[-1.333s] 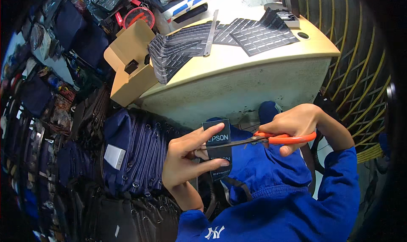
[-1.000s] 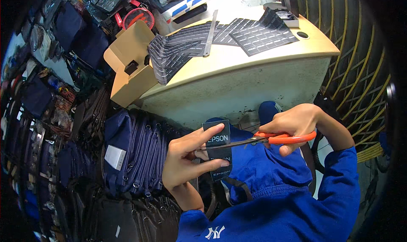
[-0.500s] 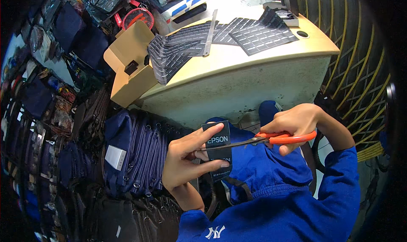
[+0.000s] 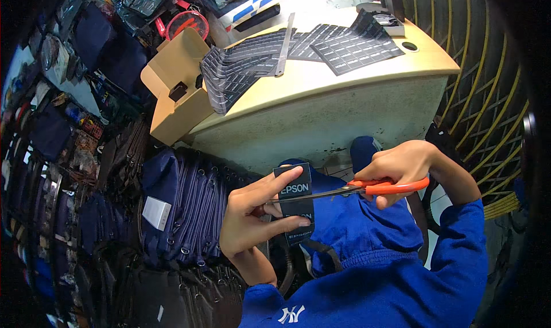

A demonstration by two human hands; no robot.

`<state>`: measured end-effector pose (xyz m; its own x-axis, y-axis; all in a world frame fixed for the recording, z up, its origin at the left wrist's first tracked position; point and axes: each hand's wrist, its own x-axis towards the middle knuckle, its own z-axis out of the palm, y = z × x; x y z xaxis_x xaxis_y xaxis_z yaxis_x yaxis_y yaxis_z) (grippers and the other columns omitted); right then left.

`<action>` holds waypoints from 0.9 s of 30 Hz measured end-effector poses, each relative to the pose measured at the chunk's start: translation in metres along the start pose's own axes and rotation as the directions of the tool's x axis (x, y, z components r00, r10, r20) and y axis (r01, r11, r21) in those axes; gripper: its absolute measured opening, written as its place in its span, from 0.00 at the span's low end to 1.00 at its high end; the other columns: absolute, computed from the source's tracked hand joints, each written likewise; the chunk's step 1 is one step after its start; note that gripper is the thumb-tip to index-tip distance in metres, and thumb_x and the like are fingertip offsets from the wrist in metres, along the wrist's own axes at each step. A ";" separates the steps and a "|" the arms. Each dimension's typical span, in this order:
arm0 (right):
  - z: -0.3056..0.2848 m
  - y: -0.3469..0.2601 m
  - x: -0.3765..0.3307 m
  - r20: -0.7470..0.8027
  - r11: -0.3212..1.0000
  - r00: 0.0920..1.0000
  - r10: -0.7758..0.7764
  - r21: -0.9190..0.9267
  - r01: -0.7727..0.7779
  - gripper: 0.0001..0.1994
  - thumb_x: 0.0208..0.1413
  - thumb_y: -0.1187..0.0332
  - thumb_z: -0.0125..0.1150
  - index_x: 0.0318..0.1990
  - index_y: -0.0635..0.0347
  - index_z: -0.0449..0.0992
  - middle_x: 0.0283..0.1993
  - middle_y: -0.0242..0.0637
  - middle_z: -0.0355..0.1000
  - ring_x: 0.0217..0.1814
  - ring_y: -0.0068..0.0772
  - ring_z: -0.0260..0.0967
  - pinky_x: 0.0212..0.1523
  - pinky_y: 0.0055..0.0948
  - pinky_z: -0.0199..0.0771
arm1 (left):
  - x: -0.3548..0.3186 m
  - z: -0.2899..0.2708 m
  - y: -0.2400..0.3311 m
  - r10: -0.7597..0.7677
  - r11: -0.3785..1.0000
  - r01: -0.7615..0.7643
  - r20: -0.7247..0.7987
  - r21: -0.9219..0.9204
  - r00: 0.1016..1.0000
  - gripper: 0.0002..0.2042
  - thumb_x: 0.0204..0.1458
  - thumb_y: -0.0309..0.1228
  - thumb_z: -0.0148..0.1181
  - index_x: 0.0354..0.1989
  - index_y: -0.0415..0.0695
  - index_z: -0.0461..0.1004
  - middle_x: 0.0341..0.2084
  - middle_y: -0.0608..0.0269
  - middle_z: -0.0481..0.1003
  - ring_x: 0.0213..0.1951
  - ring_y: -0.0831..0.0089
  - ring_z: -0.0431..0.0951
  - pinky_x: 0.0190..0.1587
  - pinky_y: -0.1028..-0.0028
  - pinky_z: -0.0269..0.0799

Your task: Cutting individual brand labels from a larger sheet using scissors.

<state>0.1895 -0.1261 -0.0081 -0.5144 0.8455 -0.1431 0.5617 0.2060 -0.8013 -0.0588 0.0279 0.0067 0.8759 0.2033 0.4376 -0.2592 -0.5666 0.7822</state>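
My left hand [image 4: 252, 213] pinches a narrow strip of black printed labels [image 4: 295, 204] upright between thumb and fingers. In my right hand [image 4: 396, 164] is a pair of scissors with orange handles [image 4: 396, 186], the fingers wrapped through and around the loops. Its metal blades [image 4: 327, 193] point left and lie across the middle of the strip, between the thumb and index finger of my left hand. Both hands are above my lap. Part of the strip is hidden behind the fingers and the blades.
Ahead stands a desk [image 4: 344, 90] carrying black label sheets [image 4: 356, 49], a metal ruler [image 4: 284, 47] and an open cardboard box [image 4: 183, 115] at its left end. Stacked dark blue bags [image 4: 198, 207] with a small white box [image 4: 156, 213] fill the left. A folding metal gate [image 4: 465, 81] is at right.
Almost everything keeps its place. The scissor blades look slightly more closed across the strip, and the right hand's fingers have shifted a little.
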 end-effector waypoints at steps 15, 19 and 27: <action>-0.001 -0.003 0.000 -0.041 0.998 0.998 -0.056 0.025 0.057 0.23 0.55 0.51 0.56 0.26 0.69 0.69 0.18 0.39 0.67 0.16 0.32 0.65 0.17 0.30 0.61 | -0.002 -0.001 0.000 -0.055 0.998 0.055 0.029 0.014 0.998 0.35 0.27 0.21 0.74 0.52 0.35 0.69 0.25 0.64 0.72 0.24 0.87 0.65 0.29 0.87 0.61; -0.002 -0.005 -0.002 -0.044 0.999 0.998 -0.048 0.004 0.048 0.23 0.55 0.52 0.57 0.26 0.70 0.69 0.18 0.39 0.68 0.16 0.33 0.65 0.17 0.30 0.61 | -0.002 -0.001 0.002 -0.101 0.994 0.101 0.021 -0.034 0.995 0.35 0.27 0.20 0.74 0.52 0.36 0.69 0.26 0.64 0.73 0.25 0.89 0.66 0.27 0.88 0.60; -0.004 -0.013 -0.004 -0.021 0.999 0.999 0.034 -0.007 -0.034 0.26 0.58 0.50 0.51 0.22 0.69 0.67 0.17 0.40 0.61 0.18 0.34 0.59 0.22 0.35 0.57 | -0.002 0.000 0.001 -0.060 0.998 0.061 0.015 -0.035 0.998 0.35 0.28 0.21 0.74 0.52 0.37 0.70 0.27 0.64 0.74 0.26 0.89 0.67 0.28 0.88 0.61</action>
<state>0.1866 -0.1306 0.0056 -0.4814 0.8622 -0.1576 0.5834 0.1810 -0.7918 -0.0605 0.0268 0.0064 0.8961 0.2246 0.3828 -0.2199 -0.5245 0.8225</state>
